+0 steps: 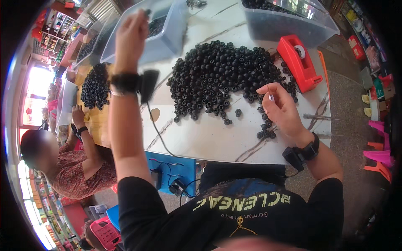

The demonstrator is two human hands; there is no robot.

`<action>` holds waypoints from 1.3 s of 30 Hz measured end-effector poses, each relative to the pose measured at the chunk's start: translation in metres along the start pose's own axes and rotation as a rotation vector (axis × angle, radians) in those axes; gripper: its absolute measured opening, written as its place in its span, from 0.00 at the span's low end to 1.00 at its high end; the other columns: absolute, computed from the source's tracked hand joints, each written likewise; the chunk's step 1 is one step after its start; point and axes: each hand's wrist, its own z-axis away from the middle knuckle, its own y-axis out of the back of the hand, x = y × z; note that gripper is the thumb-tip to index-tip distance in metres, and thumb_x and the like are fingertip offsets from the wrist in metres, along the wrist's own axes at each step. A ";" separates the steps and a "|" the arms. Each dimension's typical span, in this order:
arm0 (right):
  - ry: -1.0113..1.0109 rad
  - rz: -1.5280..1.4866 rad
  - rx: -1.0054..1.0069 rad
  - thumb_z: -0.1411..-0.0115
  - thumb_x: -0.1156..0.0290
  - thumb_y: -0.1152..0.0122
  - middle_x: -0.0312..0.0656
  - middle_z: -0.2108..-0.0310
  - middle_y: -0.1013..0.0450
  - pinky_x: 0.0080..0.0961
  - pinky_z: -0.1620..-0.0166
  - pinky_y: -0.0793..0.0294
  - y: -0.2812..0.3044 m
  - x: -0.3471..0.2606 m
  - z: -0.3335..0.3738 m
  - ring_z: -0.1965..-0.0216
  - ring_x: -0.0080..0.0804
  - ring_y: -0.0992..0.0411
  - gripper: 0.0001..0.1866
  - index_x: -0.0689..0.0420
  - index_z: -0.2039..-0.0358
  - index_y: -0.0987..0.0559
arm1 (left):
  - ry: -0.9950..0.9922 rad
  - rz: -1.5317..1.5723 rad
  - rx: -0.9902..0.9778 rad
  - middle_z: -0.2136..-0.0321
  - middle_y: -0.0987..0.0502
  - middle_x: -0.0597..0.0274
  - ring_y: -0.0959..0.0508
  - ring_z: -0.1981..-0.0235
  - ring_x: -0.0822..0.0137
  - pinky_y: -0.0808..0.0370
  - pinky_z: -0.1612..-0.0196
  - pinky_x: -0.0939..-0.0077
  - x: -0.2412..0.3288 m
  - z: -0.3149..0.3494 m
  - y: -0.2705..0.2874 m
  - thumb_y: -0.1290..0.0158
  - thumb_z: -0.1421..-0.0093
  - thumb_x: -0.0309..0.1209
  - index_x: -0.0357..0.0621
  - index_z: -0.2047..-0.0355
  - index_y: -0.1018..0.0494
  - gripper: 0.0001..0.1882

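Observation:
My left hand [133, 35] is raised over a clear plastic bin [178, 25] at the far left, its fingers closed, with a small black piece [147, 12] at the fingertips. Motion blurs that piece. Over the right side of a large pile of small black round plastic parts [222, 71], my right hand [280, 108] pinches a thin dark wire-like rod [264, 74] that points up and away. The parts look hollow, like caps with a knob. A few lie loose [266, 134] beneath the right hand.
A red tape dispenser [298, 65] stands right of the pile. Another clear bin [284, 25] of black parts is behind it. Metal tweezers [322, 117] lie near the right edge. At left, a co-worker [79, 163] sits by another black pile [95, 85]. A cable hangs from my left wrist.

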 end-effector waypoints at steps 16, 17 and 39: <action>-0.012 -0.014 0.062 0.43 0.71 0.50 0.26 0.76 0.39 0.07 0.72 0.44 0.008 0.001 -0.002 0.76 0.08 0.44 0.11 0.57 0.60 0.33 | 0.009 -0.696 -1.033 0.69 0.27 0.65 0.28 0.67 0.73 0.29 0.73 0.82 0.001 0.108 -0.113 0.44 0.52 0.25 0.41 0.66 0.29 0.11; 0.017 -0.021 0.063 0.43 0.71 0.50 0.26 0.76 0.39 0.07 0.72 0.44 0.007 0.001 -0.003 0.76 0.08 0.44 0.11 0.57 0.60 0.32 | -0.141 -0.757 -1.049 0.72 0.28 0.62 0.27 0.70 0.66 0.29 0.72 0.78 -0.009 0.126 -0.120 0.43 0.55 0.25 0.43 0.68 0.28 0.11; 0.055 -0.087 0.008 0.41 0.70 0.53 0.29 0.77 0.37 0.08 0.75 0.43 0.003 0.003 -0.004 0.79 0.09 0.44 0.12 0.58 0.57 0.36 | 0.498 0.395 -0.605 0.63 0.28 0.63 0.28 0.63 0.75 0.30 0.59 0.83 -0.074 0.156 -0.134 0.52 0.46 0.18 0.37 0.60 0.30 0.12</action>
